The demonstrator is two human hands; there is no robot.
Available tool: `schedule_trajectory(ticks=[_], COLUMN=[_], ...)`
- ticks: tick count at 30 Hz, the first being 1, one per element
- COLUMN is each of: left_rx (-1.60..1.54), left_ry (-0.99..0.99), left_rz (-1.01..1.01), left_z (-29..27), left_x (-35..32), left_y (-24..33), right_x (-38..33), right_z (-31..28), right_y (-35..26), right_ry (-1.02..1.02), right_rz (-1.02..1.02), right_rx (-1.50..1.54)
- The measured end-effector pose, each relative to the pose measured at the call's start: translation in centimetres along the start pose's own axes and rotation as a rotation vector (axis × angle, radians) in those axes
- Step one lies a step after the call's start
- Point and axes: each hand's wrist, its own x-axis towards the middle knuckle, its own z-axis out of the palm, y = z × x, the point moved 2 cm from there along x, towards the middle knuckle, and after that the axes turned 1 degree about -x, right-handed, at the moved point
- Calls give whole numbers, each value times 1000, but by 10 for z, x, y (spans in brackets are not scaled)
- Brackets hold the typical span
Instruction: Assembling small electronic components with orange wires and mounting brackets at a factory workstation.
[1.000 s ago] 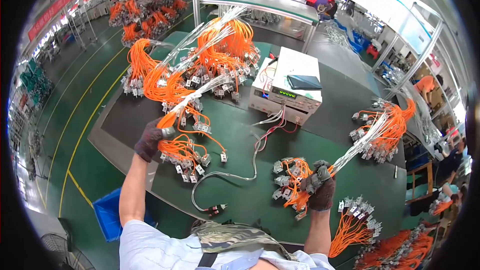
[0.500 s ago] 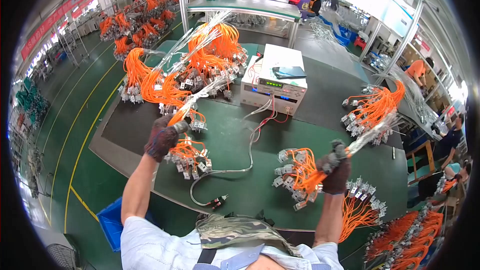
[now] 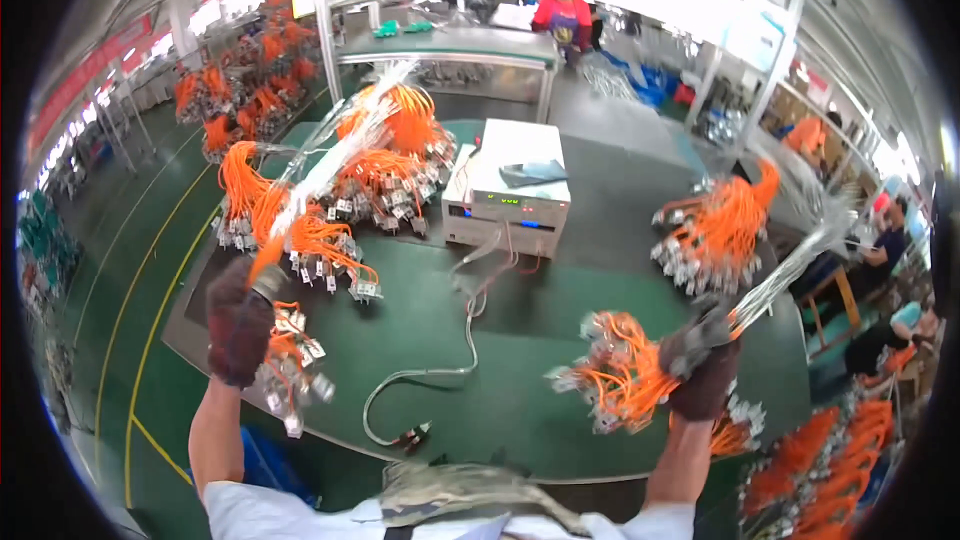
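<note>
My left hand, in a dark work glove, is closed around a bundle of orange cables. Its grey-white connectors dangle beside the table's left edge, blurred, while pale wire tails rise up and away from the fist. Over the right part of the table, my right hand, gloved too, grips a second orange cable bundle. Connectors cluster to the left of that hand, and long silvery tails stretch out to its upper right. A grey test lead curves across the green table between both hands.
Behind the lead stands a white boxed instrument with lit displays. Piles of orange cables lie at the back left, another bundle at the right. A blue bin is below the left edge. Co-workers are at the far right.
My left hand has moved left and nearer, carrying its bundle to the table edge. My right hand has shifted slightly right and nearer with its bundle. The whole view has shifted a little.
</note>
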Motion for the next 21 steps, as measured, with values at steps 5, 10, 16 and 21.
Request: schedule_trajectory(ticks=[5,10,16,21], left_rx=[34,-70,-73,-246], left_ry=[5,-152,-321,-491], left_rz=[189,255,566,802], left_z=[4,44,136,205], left_x=[-12,-43,-85,-115], left_y=[46,65,104,126], right_x=[-19,-37,-67,-87], right_z=[4,34,69,84], right_y=[-5,13,39,42], right_ry=[-147,-174,-367,-257], right_rz=[57,274,483,425], right_rx=[-27,128,336,314])
